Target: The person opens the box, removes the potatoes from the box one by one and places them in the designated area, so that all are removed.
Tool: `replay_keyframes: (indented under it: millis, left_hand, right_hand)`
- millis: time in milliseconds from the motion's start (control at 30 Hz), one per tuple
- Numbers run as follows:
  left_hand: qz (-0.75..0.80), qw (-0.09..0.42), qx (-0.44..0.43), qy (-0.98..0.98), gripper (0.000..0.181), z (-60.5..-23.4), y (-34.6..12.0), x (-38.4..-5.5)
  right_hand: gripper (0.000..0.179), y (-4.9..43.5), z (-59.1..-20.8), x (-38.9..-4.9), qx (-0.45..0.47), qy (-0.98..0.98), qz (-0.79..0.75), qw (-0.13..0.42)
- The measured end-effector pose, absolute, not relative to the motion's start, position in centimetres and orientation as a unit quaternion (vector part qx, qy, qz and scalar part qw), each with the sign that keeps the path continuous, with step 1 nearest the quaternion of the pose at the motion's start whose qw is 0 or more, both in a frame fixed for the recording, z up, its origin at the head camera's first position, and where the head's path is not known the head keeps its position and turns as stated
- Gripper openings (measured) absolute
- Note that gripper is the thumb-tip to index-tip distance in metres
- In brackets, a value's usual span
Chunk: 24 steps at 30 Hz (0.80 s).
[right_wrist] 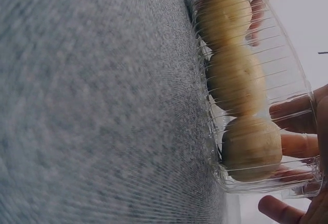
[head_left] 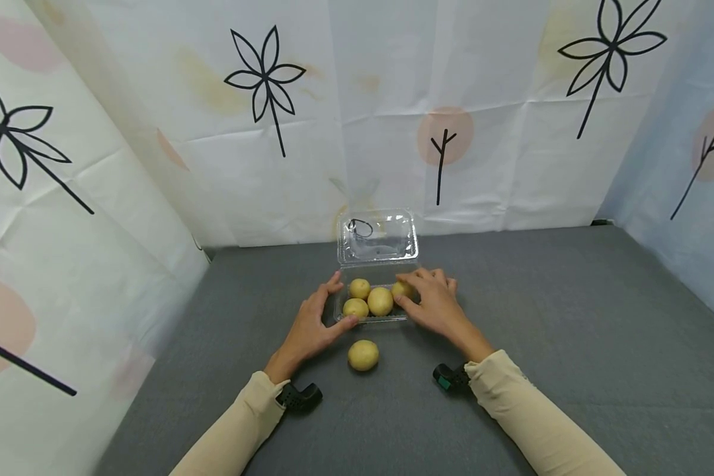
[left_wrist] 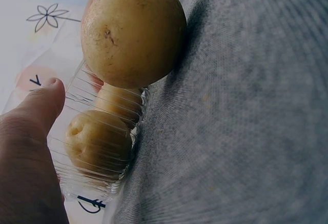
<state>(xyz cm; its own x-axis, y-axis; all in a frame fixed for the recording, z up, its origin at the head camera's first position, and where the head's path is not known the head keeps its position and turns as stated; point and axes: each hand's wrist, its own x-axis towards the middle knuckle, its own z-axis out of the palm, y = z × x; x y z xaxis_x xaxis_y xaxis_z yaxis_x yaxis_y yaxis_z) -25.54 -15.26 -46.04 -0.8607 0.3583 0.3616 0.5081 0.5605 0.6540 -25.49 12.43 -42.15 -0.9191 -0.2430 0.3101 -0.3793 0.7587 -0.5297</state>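
Note:
A clear plastic clamshell container point(head_left: 387, 320) lies with its lid point(head_left: 387, 246) raised at the back, holding several yellow potatoes. My left hand point(head_left: 312, 324) rests against its left side, fingers along the wall and thumb at the front left corner. At the right end, my right hand point(head_left: 437, 304) pinches a potato point(head_left: 401, 289) between thumb and fingers, partly covering it. A middle potato point(head_left: 380, 301) sits beside it, left of which are a back potato point(head_left: 359, 288) and a front one point(head_left: 355, 308). Another potato point(left_wrist: 134, 33) lies outside, in front of the container.
A grey cloth-covered table point(head_left: 541, 317) spreads around the container. White fabric walls point(head_left: 369, 79) printed with flowers and trees stand behind and at both sides. Each wrist wears a black camera, one of them the left camera point(head_left: 300, 396).

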Motion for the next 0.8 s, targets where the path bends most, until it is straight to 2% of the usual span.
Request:
replay_keyframes:
  millis: [300, 533, 800]
  left_hand:
    - [-0.398, 0.097, -0.249, -0.877, 0.068, -46.03, -15.26, -25.54]
    - [-0.397, 0.093, -0.245, -0.88, 0.068, -46.08, -15.32, -25.56]
    - [-0.397, 0.093, -0.245, -0.88, 0.068, -45.94, -15.25, -25.46]
  right_hand:
    - [0.046, 12.5, -42.14, -25.65, 0.173, -0.929, 0.314, 0.096]
    - [0.035, 12.55, -42.06, -25.67, 0.184, -0.922, 0.326, 0.099]
    - [0.036, 12.65, -42.07, -25.54, 0.181, -0.922, 0.329, 0.094]
